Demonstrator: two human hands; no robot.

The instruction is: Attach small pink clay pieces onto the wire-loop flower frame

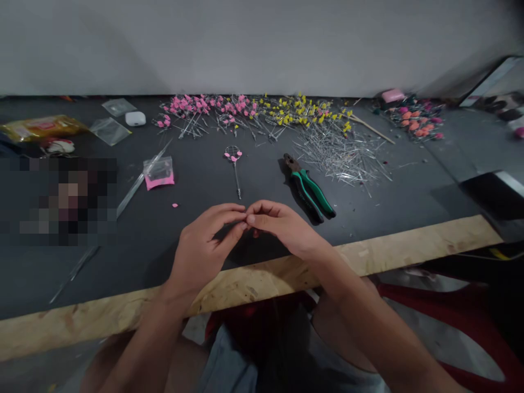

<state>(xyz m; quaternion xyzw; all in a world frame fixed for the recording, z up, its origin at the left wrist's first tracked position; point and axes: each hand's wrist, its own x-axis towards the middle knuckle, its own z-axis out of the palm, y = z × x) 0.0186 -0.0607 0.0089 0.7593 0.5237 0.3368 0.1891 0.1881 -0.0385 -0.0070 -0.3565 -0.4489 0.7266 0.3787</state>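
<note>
Both left hand (200, 243) and right hand (284, 225) are pinching, on what I can't tell. The nearby wire stick (236, 177) is looking light and bendy, best held by its stem.

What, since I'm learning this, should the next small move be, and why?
Perhaps part the left hand slightly from the right hand to check between them: their meeting fingertips hide anything held, and the wire piece with pink bits lies untouched beyond.

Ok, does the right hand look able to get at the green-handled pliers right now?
Likely yes: the pliers lie close beside the right hand with nothing visible between, though it is up against the left hand.
</note>
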